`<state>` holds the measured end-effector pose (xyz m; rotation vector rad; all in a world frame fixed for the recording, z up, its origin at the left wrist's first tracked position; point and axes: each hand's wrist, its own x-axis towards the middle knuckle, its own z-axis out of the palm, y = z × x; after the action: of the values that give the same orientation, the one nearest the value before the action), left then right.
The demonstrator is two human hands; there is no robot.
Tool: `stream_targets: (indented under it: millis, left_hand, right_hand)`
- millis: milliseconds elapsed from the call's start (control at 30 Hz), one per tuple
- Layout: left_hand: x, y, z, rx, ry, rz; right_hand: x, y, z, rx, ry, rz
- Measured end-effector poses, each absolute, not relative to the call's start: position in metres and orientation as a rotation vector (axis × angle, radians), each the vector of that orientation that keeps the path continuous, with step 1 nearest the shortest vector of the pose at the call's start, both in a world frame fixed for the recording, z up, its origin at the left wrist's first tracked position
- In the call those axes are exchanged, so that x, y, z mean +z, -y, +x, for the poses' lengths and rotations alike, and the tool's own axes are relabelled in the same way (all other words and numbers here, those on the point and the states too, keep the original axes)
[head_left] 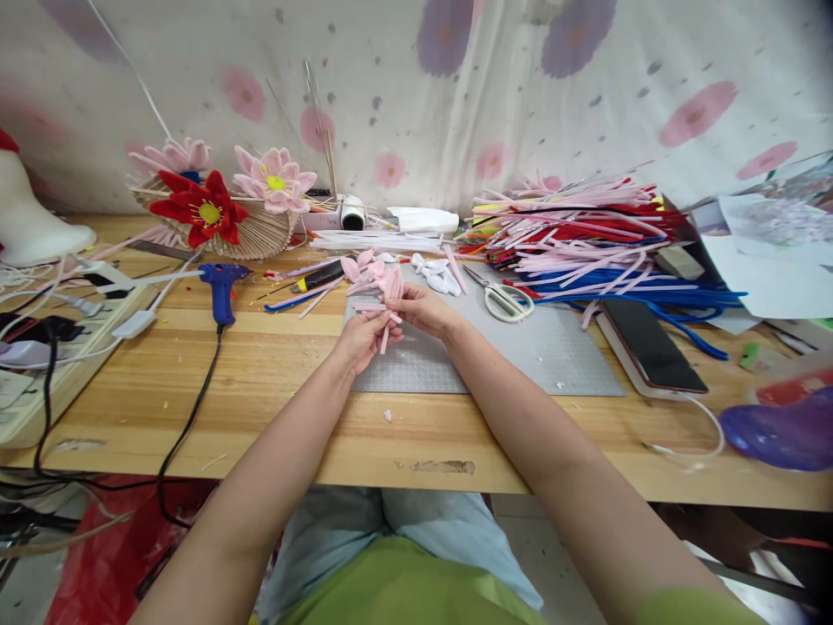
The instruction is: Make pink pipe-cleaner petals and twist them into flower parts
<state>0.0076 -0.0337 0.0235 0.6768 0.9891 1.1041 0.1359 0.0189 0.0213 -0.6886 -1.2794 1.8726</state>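
Observation:
Both hands meet over the left part of a grey cutting mat (547, 356). Between their fingertips are pale pink pipe cleaners (393, 285), with short ends sticking out below and to the left. My left hand (365, 337) pinches the lower ends, while my right hand (422, 308) grips them higher up from the right. Just behind the hands lie pink pipe-cleaner petals (357, 265) and white petals (437, 274). Scissors with pale handles (508, 302) rest on the mat to the right. Exactly how the pink pieces join is hidden by the fingers.
A blue glue gun (222, 291) stands at left near a power strip (78, 365) and cables. Finished flowers (205, 211) sit behind it. A large pile of pipe cleaners (586, 234) and a phone (657, 345) lie at right. A purple object (781, 430) is at the right edge.

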Motion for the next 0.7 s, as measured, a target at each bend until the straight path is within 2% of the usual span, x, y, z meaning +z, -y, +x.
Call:
stream_targets:
  millis: [167,367,467,700]
  left_hand:
    - [0.020,0.032,0.010,1.161,-1.000,0.646]
    - [0.025,0.032,0.004,1.109,-0.927,0.642]
    - [0.027,0.032,0.001,1.092,-0.920,0.656]
    - [0.027,0.032,0.000,1.074,-0.922,0.666]
  right_hand:
    - [0.020,-0.019,0.133,1.861,1.256,-0.726]
    - [0.020,-0.023,0.135,1.594,1.291,-0.847]
    - [0.020,-0.023,0.135,1.567,1.324,-0.887]
    - [0.025,-0.019,0.134,1.494,1.411,-0.770]
